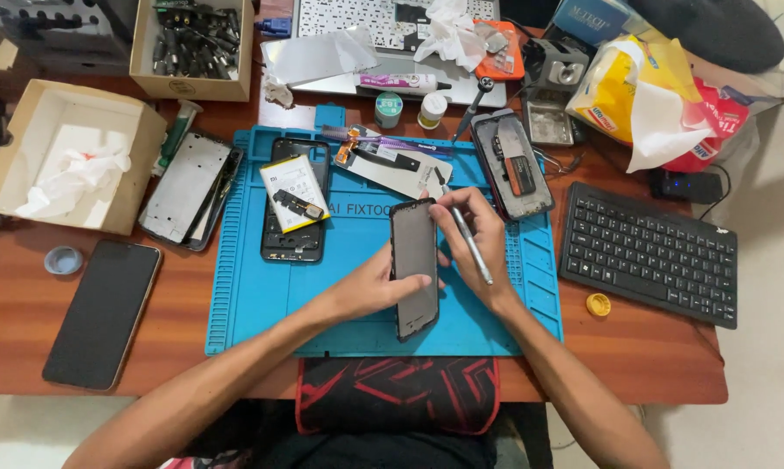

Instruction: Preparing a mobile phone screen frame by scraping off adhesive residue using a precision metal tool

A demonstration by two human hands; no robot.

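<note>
Centrally, just below the middle of the frame, a dark phone screen panel (414,267) stands on its long axis over the blue repair mat (244,287), its glass grey and dull, its frame black. The left hand (370,285) is curled around its left edge, thumb laid across the glass. The right hand (477,236) is closed around a slim metal tool (467,233) whose tip meets the panel's upper right corner.

Higher on the mat, left of centre, lies an opened black phone (293,204) with a white-labelled battery (294,187) on it; right of centre, another opened phone (513,163) shows an orange-brown part. At upper left sits a shallow cardboard box (140,130) holding crumpled white tissue (75,178), and beside it a smaller box of dark bits (192,39). At upper right, a yellow-and-white tissue pack (639,91) leans on a red one (713,122), with a blue carton (592,17) above. A black keyboard (648,254) fills the right, a whole dark phone (104,313) the lower left
</note>
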